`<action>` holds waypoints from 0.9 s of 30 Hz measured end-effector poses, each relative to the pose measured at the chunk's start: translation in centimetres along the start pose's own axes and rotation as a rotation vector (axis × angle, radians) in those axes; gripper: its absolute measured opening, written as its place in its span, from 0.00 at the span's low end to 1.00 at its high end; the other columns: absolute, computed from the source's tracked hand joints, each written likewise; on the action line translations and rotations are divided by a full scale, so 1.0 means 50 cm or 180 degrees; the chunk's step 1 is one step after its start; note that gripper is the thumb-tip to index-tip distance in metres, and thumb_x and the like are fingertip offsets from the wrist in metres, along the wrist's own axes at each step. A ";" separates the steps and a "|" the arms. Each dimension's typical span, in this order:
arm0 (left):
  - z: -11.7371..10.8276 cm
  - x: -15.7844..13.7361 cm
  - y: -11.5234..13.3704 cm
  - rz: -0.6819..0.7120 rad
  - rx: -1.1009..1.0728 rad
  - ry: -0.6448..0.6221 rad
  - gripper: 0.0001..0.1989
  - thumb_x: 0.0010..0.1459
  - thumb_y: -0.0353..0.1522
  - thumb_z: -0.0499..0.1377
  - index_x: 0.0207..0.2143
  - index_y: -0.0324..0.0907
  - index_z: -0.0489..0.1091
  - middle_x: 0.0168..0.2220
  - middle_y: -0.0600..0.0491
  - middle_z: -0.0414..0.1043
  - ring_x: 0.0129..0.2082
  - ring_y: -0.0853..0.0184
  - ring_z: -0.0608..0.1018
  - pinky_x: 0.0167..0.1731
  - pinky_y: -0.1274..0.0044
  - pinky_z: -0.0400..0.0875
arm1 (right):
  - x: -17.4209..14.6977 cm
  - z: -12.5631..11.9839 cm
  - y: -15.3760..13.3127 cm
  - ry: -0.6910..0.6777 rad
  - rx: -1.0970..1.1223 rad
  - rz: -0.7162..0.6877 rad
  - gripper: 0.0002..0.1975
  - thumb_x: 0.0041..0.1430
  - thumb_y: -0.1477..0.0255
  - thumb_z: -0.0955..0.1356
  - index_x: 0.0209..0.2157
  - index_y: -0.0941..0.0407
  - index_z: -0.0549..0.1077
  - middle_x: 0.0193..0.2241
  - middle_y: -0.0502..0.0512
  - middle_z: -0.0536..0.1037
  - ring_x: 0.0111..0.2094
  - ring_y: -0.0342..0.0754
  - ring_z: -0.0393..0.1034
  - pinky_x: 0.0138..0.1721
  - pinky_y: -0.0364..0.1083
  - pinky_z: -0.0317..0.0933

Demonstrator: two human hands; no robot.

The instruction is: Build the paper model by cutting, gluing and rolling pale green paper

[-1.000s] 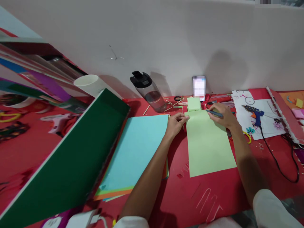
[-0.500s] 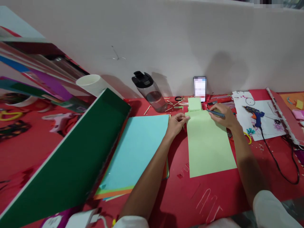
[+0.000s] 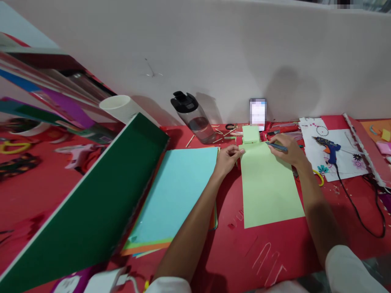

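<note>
Fingers of the right hand [image 3: 289, 151] are closed around a dark pen [image 3: 279, 147], its tip at the upper edge of a pale green sheet [image 3: 267, 189]; on the left hand [image 3: 226, 160] the thumb and forefinger nearly meet at the sheet's upper left edge, the others curled under, and from where I stand I cannot tell whether they pinch the paper or only press it down. That sheet lies flat on the red table [image 3: 227, 260], just right of a stack of coloured paper [image 3: 183, 179], light blue uppermost; a small green piece [image 3: 251, 134] sits at its top edge, with a phone [image 3: 258, 114] leaning on the wall behind, and a blue glue gun [image 3: 332, 152] rests farther to the right.

I'd judge the sheet very light and limp, apt to slide or swivel on the smooth table, and easily creased or torn if gripped hard; it would be best steadied with flat fingertips near the edge, or lifted by two opposite margins; the pen looks stiff and light, best held low on the barrel, close to the tip.
</note>
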State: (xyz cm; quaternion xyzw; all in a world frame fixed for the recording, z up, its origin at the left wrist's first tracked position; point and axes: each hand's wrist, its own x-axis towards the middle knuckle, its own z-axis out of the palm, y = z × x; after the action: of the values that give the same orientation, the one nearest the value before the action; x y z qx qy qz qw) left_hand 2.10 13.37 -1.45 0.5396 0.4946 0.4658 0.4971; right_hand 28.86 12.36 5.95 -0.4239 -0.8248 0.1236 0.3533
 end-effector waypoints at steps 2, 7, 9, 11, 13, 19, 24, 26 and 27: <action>0.000 0.000 0.001 0.0005 0.0000 -0.0012 0.22 0.50 0.49 0.70 0.26 0.43 0.66 0.18 0.61 0.60 0.17 0.74 0.59 0.20 0.79 0.53 | -0.001 0.001 0.002 -0.0005 -0.0002 0.0028 0.02 0.66 0.72 0.70 0.37 0.52 0.72 0.36 0.53 0.80 0.37 0.53 0.73 0.40 0.51 0.61; 0.001 -0.003 0.009 -0.0018 -0.0034 0.0003 0.24 0.49 0.50 0.71 0.26 0.43 0.66 0.18 0.62 0.59 0.18 0.75 0.58 0.19 0.79 0.52 | -0.003 0.003 0.002 -0.0019 0.0048 0.0135 0.01 0.66 0.71 0.69 0.39 0.51 0.73 0.37 0.54 0.81 0.38 0.53 0.76 0.41 0.51 0.63; 0.002 -0.004 0.011 -0.0005 -0.0044 0.0002 0.24 0.49 0.51 0.71 0.25 0.43 0.66 0.18 0.61 0.60 0.18 0.75 0.58 0.20 0.79 0.52 | -0.003 0.003 0.000 -0.0005 0.0056 0.0163 0.01 0.67 0.70 0.69 0.39 0.51 0.73 0.38 0.54 0.82 0.38 0.53 0.76 0.41 0.51 0.63; 0.002 -0.004 0.012 0.0006 -0.0051 -0.0002 0.25 0.48 0.51 0.71 0.25 0.43 0.66 0.19 0.61 0.60 0.18 0.75 0.58 0.19 0.79 0.53 | -0.002 0.002 -0.002 0.0030 0.0061 0.0175 0.01 0.67 0.70 0.69 0.39 0.51 0.73 0.38 0.55 0.82 0.38 0.54 0.76 0.41 0.51 0.64; 0.001 -0.004 0.012 0.0007 -0.0051 0.0002 0.25 0.48 0.51 0.71 0.25 0.43 0.66 0.18 0.61 0.61 0.18 0.75 0.58 0.19 0.79 0.53 | -0.001 0.001 -0.004 0.0066 0.0085 0.0191 0.01 0.66 0.70 0.69 0.39 0.52 0.73 0.37 0.55 0.82 0.38 0.53 0.76 0.40 0.51 0.63; 0.001 -0.004 0.009 -0.0043 -0.0036 -0.0030 0.24 0.50 0.51 0.71 0.26 0.43 0.66 0.18 0.61 0.61 0.17 0.75 0.59 0.19 0.79 0.52 | -0.002 -0.007 -0.008 0.0163 0.0159 0.0205 0.01 0.65 0.70 0.70 0.38 0.52 0.73 0.35 0.53 0.82 0.35 0.52 0.75 0.39 0.50 0.63; 0.001 -0.002 0.006 0.0010 -0.0063 -0.0042 0.25 0.50 0.51 0.71 0.25 0.43 0.66 0.18 0.61 0.61 0.18 0.75 0.59 0.19 0.80 0.52 | -0.003 -0.015 -0.008 0.0026 0.0214 0.0161 0.02 0.66 0.70 0.70 0.37 0.52 0.73 0.34 0.52 0.81 0.34 0.51 0.74 0.38 0.50 0.62; 0.001 -0.003 0.007 0.0021 -0.0047 -0.0048 0.25 0.50 0.51 0.71 0.25 0.43 0.66 0.18 0.61 0.61 0.18 0.75 0.59 0.19 0.80 0.52 | -0.003 -0.016 -0.008 0.0008 0.0211 0.0152 0.02 0.66 0.69 0.70 0.37 0.52 0.73 0.34 0.52 0.81 0.34 0.51 0.74 0.38 0.50 0.62; 0.001 -0.003 0.008 0.0022 -0.0042 -0.0048 0.25 0.50 0.51 0.71 0.25 0.43 0.66 0.19 0.61 0.61 0.18 0.75 0.59 0.20 0.80 0.53 | -0.003 -0.016 -0.008 0.0025 0.0206 0.0139 0.02 0.66 0.69 0.70 0.37 0.52 0.73 0.34 0.52 0.81 0.35 0.51 0.74 0.38 0.50 0.63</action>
State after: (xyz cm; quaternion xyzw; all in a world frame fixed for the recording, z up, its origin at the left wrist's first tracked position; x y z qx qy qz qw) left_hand 2.15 13.21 -1.05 0.5415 0.4859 0.4667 0.5028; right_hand 29.24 11.93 6.65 -0.4307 -0.8095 0.1562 0.3673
